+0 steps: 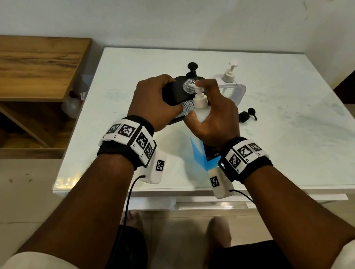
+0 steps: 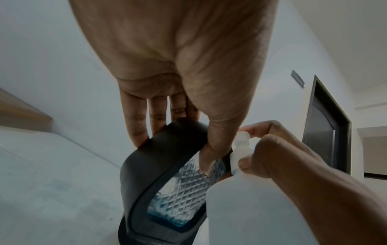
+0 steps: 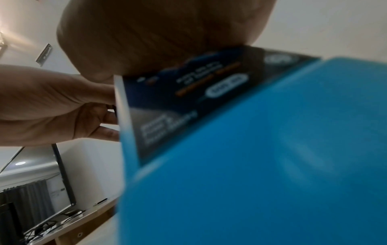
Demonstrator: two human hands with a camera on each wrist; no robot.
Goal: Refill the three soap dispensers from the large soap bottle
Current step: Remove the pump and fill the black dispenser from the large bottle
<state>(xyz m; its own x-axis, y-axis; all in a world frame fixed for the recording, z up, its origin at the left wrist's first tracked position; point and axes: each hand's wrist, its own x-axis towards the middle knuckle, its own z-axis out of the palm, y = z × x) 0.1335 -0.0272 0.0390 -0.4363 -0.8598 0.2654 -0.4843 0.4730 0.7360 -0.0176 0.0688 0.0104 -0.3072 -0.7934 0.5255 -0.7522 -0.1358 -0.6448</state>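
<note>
My left hand grips the black dispenser, tipped on the white table. My right hand wraps the big soap bottle, one finger on its pump. The bottle looks heavy and slippery, so I hold its neck.

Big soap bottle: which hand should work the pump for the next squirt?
Right. The right hand already grips the big soap bottle at its neck, forefinger on the pump head beside the open mouth of the black dispenser. The left hand is busy holding that dispenser.
</note>
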